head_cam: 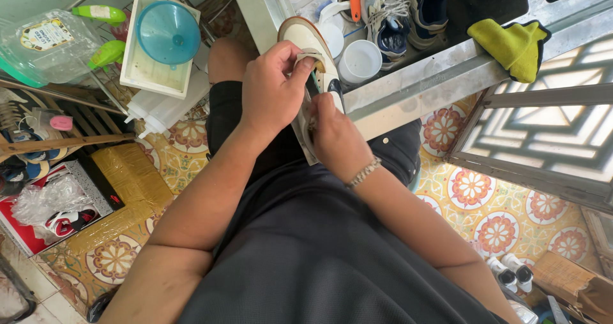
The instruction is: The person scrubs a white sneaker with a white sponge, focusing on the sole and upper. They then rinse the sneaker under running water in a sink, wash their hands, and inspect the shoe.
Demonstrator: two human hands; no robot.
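- At the upper left of the frame, a clear plastic container and a blue funnel in a white tray are seen.
- Just left of centre, the left hand is closed around the white shoe, thumb hooked over its opening.
- At centre, the right hand is pressed against the shoe's side; its fingers are hidden, so its grip cannot be told.
- Right of the shoe, a white cup and grey sneakers are seen.
- At the upper right, a yellow cloth is laid on the metal ledge.

Right hand fingers hidden inside white shoe; shoe heel covered.
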